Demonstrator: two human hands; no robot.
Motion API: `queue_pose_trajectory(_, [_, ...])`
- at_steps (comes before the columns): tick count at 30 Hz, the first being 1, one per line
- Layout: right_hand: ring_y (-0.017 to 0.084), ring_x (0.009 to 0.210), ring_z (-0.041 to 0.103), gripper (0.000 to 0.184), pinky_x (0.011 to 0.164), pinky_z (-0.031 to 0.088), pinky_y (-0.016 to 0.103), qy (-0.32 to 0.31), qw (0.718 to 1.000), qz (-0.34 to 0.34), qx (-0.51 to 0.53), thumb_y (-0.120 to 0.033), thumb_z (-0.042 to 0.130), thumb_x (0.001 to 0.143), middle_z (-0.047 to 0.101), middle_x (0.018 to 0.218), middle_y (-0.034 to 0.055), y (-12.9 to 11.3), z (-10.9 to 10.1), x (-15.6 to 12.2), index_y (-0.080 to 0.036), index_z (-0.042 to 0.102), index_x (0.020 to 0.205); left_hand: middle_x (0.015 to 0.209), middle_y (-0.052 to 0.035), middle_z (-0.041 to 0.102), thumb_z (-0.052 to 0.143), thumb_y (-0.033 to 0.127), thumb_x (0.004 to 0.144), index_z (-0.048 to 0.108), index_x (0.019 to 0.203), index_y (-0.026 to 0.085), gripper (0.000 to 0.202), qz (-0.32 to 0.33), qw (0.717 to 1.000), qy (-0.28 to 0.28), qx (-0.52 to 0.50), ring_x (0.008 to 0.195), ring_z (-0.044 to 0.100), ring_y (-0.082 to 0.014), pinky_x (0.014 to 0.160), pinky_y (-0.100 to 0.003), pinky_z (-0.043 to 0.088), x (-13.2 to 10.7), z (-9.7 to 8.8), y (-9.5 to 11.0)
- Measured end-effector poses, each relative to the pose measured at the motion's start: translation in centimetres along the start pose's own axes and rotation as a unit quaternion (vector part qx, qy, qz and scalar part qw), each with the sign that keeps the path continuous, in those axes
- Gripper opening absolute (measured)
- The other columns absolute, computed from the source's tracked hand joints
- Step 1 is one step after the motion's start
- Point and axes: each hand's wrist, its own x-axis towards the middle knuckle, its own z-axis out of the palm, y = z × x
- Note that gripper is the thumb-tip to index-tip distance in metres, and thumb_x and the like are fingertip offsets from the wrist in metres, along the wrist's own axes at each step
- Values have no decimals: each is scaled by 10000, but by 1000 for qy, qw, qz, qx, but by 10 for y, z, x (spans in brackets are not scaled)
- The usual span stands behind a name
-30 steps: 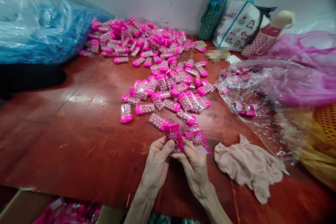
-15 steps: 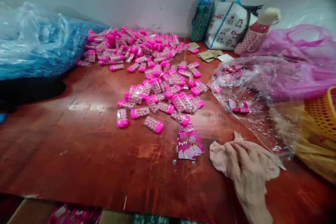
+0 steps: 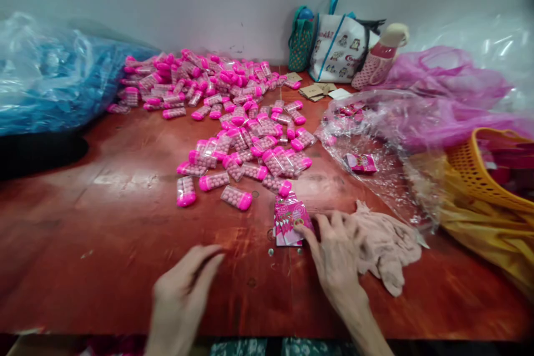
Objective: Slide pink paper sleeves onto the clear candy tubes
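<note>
My right hand lies on the red-brown table with fingers spread, its fingertips touching a small stack of pink printed labels. A beige cloth lies just right of that hand. My left hand hovers low over the table near its front edge, fingers stretched out and holding nothing, somewhat blurred. Beyond the labels spreads a pile of clear tubes with pink caps, filled with pink balls; the nearest tube lies a little left of the labels.
A blue plastic bag fills the left. A clear plastic bag with a pink packet lies right, beside an orange basket and pink plastic. Tote bags and a bottle stand against the wall.
My right hand left the beige cloth and moved left onto the label stack. My left hand came back into view at the front, empty. The labelled tube held earlier is out of sight.
</note>
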Motion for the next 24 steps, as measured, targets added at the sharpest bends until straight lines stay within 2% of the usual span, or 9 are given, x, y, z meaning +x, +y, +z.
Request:
queue_pose_trajectory(2, [275,796,438,305,708,276,423,-28,1000,6,2,-438,469,841,555,730,78,-7,7,1,-190,575,697,763,-11,640,634,201,715,672,808,212,101,88,989,-89,76,706,584,-163,679,-248,443,9,41,8])
queue_pose_trajectory(4, [249,762,437,280,715,253,412,-35,999,13,27,-365,478,853,559,684,50,-9,12,2,-191,541,643,809,-32,616,560,190,772,635,895,203,145,140,969,-168,112,755,580,-177,703,-273,442,16,75,12])
queue_pose_trajectory(7, [237,751,437,285,748,227,422,-27,998,12,58,-288,461,868,583,660,35,-7,15,2,-193,528,607,855,-56,561,518,180,794,593,910,180,138,173,953,-180,169,788,553,-193,725,-314,441,20,104,9])
queue_pose_trajectory(12, [239,759,447,237,807,219,446,-31,998,-16,59,-204,442,869,611,670,40,-3,20,1,-191,605,697,865,-54,505,508,161,795,558,908,169,123,170,951,-169,195,756,530,-182,704,-316,437,21,108,0])
queue_pose_trajectory(16, [237,762,466,223,822,234,448,-24,995,-39,91,-156,424,853,637,741,50,6,26,-1,-195,639,895,864,-42,491,512,165,797,547,910,179,119,160,956,-167,181,752,526,-173,699,-306,430,21,107,0])
queue_pose_trajectory(21, [236,762,489,340,785,315,423,-35,990,1,140,-149,367,863,624,788,78,15,17,-1,-162,563,1141,862,-40,505,525,148,784,560,897,180,123,143,964,-163,152,765,528,-174,701,-301,424,21,108,1])
queue_pose_trajectory(24, [224,717,496,296,709,375,376,-34,979,48,196,-247,403,877,590,739,67,16,6,0,-175,581,1103,842,-35,528,526,147,781,583,873,188,116,132,976,-139,104,751,537,-168,688,-287,423,21,104,2])
